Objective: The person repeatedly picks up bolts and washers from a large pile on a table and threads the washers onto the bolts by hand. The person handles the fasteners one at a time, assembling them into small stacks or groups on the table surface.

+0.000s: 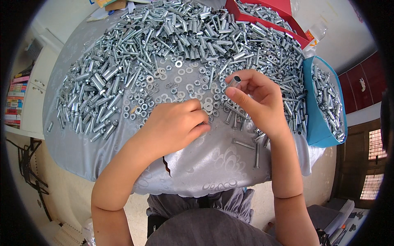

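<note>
The cloth point(213, 164) over the bench is pale silver-grey satin with a faint woven swirl pattern, clearest near the lower centre of the frame. The sleeves point(123, 61), washers point(172, 88) and bolts point(246, 144) heaped across it are shiny silver metal; the sleeve point(234, 81) at centre right shows a black hollow end. At upper right sits a red box point(283, 24), and at right a bright blue bag point(318, 127). The bottle point(315, 35) at upper right is clear with an orange label. The garment point(213, 217) at the bottom is dark grey.
</note>
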Motion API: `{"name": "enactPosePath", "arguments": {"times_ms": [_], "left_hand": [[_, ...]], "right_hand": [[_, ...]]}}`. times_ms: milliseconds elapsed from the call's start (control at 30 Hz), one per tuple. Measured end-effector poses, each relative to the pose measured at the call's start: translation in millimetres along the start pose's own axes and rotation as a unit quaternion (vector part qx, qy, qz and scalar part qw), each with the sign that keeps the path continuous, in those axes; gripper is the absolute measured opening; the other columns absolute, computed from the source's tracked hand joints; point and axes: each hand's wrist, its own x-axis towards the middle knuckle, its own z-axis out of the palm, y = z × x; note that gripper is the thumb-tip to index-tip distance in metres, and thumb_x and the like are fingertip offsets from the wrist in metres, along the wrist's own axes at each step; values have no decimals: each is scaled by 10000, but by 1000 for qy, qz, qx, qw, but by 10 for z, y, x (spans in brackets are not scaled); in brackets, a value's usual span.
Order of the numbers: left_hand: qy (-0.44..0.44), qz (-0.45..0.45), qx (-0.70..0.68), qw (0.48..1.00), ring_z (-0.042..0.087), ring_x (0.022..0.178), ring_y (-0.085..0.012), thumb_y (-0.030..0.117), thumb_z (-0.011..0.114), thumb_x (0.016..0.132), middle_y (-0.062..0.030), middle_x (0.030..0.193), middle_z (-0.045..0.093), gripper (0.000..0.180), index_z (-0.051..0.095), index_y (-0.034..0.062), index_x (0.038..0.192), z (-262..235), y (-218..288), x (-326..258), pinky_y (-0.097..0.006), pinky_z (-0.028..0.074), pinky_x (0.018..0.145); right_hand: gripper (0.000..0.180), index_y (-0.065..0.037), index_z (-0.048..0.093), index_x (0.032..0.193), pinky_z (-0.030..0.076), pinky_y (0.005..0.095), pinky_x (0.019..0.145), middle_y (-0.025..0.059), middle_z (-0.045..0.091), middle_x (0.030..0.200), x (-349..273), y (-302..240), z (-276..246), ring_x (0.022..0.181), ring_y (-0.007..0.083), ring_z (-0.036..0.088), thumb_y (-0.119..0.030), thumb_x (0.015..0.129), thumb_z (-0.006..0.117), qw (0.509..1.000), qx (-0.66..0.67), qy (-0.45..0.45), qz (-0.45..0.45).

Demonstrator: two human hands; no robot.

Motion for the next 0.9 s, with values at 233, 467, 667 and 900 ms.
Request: {"name": "enactPosePath", "arguments": {"times_ms": [233,467,667,900], "left_hand": [[5,15,-9,1000,582,694,-219,236,637,754,-30,792,552,147,623,90,765,12,-7,28,-328,457,611],[-5,17,2,1000,569,694,-218,232,633,748,-30,782,543,155,609,79,747,34,-29,39,-332,452,618],[-10,11,-20,1000,566,712,-240,312,681,697,-40,791,536,248,606,85,764,-32,-24,25,-343,448,629],[-43,-19,-3,999,568,730,-252,360,723,638,-55,840,535,326,607,89,777,-93,24,-9,-344,449,644]], "right_hand": [[181,-8,591,948,388,174,574,-30,544,719,-6,-26,5,643,22,470,-66,789,656,1000,18,-1,13],[187,-13,593,955,387,171,571,-38,538,718,-17,-6,38,638,21,467,-66,788,657,1000,3,-19,8],[189,-10,591,958,389,173,567,-34,540,719,-24,22,46,638,23,472,-59,786,653,1000,5,-19,9],[201,-6,588,953,395,180,572,-25,545,722,-27,-5,65,639,32,475,-73,779,661,999,-7,-26,28]]}}
